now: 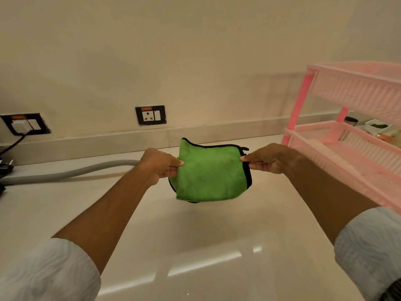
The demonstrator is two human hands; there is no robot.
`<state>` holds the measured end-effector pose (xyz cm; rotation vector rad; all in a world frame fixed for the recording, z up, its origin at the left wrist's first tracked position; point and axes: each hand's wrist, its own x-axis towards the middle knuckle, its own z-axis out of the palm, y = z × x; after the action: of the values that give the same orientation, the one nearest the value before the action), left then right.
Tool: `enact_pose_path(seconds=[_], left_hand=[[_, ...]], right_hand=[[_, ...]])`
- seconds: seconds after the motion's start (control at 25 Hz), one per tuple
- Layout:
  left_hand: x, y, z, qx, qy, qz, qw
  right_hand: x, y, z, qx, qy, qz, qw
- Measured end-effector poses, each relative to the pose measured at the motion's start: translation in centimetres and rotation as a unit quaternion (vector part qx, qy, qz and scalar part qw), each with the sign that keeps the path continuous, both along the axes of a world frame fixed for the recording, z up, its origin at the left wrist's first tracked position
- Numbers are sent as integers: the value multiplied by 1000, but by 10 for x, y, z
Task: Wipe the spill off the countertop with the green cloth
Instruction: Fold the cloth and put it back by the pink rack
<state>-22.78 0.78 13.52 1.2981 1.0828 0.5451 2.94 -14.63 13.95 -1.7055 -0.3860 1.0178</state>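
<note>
**Inspector:** Head view, read left to right. A grey hose (71, 171) lies on the countertop (195, 231) below two wall sockets. Your left hand (159, 165) pinches the left edge of the cloth (209, 173) between thumb and fingers. Your right hand (265, 159) pinches the right edge the same way. A pink rack (351, 127) stands at far right.

**Operator:** Where does the cloth sit?

**Inspector:** Clear of the surface. It hangs between your two hands above the countertop, folded over, its lower edge drooping free.

**Operator:** How will it handle?

**Inspector:** In my judgement, light and limp. It sags where unsupported, so it has no stiffness of its own. The pile looks plush, likely absorbent and not slippery. Nothing fragile about it.

**Operator:** Best hold for wiping?

**Inspector:** Edge pinches suit spreading or folding only. For wiping, you would do better to lay a flat palm on the middle of the folded pad, fingers spread, so it does not bunch.

**Operator:** And the spill?

**Inspector:** I cannot make one out; I see only glare on the countertop.
</note>
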Motion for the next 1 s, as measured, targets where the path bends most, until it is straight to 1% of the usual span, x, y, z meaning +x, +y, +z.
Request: enact_pose_path(seconds=[0.32, 0.44, 0.64, 0.8, 0.88, 1.0], left_hand=[[138, 10, 6, -11, 0, 19, 1000], [174, 26, 4, -14, 7, 34, 999], [218, 62, -5, 6, 7, 53, 999], [245, 95, -11, 20, -13, 56, 998], [253, 106, -21, 6, -11, 58, 998], [258, 109, -60, -35, 39, 47, 998]], right_hand=[[138, 17, 16, -15, 0, 18, 1000], [171, 36, 15, -9, 3, 24, 1000], [208, 75, 9, 29, 6, 13, 999], [235, 99, 6, 53, 13, -9, 998], [247, 106, -2, 39, 21, -8, 999], [252, 112, -42, -20, 41, 6, 999]])
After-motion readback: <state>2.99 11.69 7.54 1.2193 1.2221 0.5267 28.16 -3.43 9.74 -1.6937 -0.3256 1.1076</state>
